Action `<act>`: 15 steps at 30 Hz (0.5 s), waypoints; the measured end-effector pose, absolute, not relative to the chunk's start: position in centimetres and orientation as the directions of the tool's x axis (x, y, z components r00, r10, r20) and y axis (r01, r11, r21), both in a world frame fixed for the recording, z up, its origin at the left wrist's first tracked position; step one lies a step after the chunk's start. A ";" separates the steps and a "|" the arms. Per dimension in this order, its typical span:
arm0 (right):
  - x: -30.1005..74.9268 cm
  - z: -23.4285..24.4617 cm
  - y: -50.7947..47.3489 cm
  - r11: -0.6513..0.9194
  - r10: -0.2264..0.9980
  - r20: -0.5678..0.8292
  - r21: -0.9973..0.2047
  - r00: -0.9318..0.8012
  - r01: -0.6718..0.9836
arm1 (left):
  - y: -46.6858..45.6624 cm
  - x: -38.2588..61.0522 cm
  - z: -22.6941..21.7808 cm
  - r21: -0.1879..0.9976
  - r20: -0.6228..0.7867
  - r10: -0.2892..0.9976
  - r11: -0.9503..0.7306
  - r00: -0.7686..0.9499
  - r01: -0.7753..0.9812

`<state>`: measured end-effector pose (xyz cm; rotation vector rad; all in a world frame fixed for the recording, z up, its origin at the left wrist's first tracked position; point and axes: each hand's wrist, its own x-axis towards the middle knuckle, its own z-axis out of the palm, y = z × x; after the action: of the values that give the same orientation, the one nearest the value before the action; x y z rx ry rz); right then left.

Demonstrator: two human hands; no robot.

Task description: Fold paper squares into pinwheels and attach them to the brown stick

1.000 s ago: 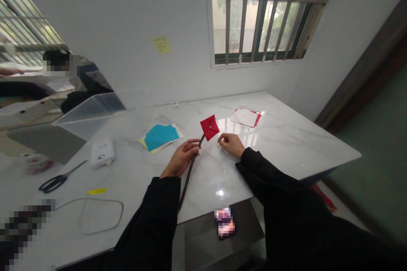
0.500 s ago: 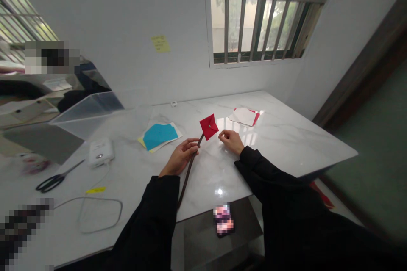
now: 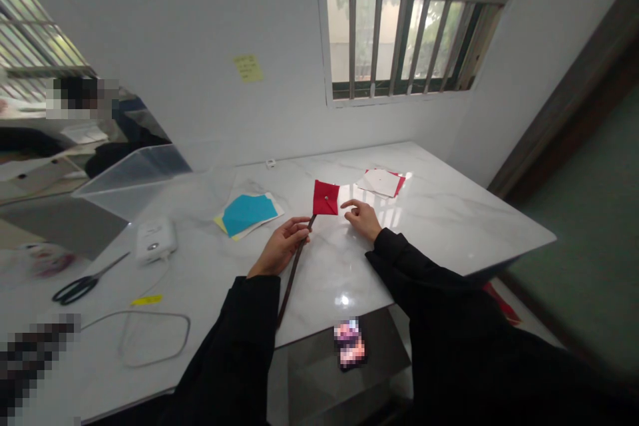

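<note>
My left hand (image 3: 285, 246) is closed around a dark brown stick (image 3: 293, 269), which slants up from the table's front edge. At the stick's top is a red folded-paper pinwheel (image 3: 326, 198) with a small pin head at its middle. My right hand (image 3: 363, 218) is just right of the pinwheel. Its index finger points toward the red paper with a narrow gap between, while the other fingers are bent and hold nothing.
Blue, white and yellow sheets (image 3: 249, 213) lie left of the pinwheel; white and red sheets (image 3: 382, 182) lie farther right. Scissors (image 3: 82, 286), a white device (image 3: 156, 239) with a cable, and a clear plastic box (image 3: 134, 173) are at left. A screen (image 3: 350, 345) sits below the front edge.
The pinwheel has turned on its pin, from a diamond-like tilt to nearly square. My right index finger has straightened out of a curl. My left hand keeps its hold on the stick.
</note>
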<state>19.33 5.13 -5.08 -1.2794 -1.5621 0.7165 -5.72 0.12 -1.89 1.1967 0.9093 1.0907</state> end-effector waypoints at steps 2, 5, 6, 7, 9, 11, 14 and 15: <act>19.4 -5.1 5.1 0.260 0.951 0.302 -0.892 0.060 0.369 | 0.0 -5.7 -1.8 0.987 0.013 0.966 0.029 0.256 -0.159; 19.6 -4.8 5.0 0.278 0.960 0.241 -0.892 -0.144 0.356 | 0.0 -5.6 -1.7 0.987 0.015 0.964 0.028 0.266 -0.157; 19.6 -4.7 4.9 0.296 0.943 0.214 -0.890 -0.256 0.346 | 0.0 -5.6 -1.7 0.987 0.016 0.963 0.027 0.269 -0.158; 19.7 -4.6 4.9 0.313 0.920 0.196 -0.890 -0.340 0.332 | 0.0 -5.6 -1.7 0.987 0.016 0.963 0.028 0.270 -0.159; 19.7 -4.5 4.8 0.331 0.910 0.214 -0.891 -0.354 0.310 | 0.0 -5.6 -1.7 0.986 0.017 0.964 0.028 0.267 -0.164; 19.6 -4.6 4.8 0.324 0.941 0.268 -0.889 -0.206 0.323 | 0.0 -5.6 -1.7 0.986 0.021 0.965 0.023 0.260 -0.167; 19.5 -4.7 4.9 0.282 0.954 0.301 -0.889 -0.002 0.360 | -0.1 -5.6 -1.7 0.985 0.023 0.966 0.023 0.259 -0.172; 19.5 -4.7 4.9 0.265 0.954 0.298 -0.892 0.038 0.366 | -0.1 -5.5 -1.7 0.984 0.023 0.965 0.024 0.260 -0.174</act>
<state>19.47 4.90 -4.74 -1.2804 -1.5195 0.7267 -5.55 -0.08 -1.65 1.1923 0.8888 1.0925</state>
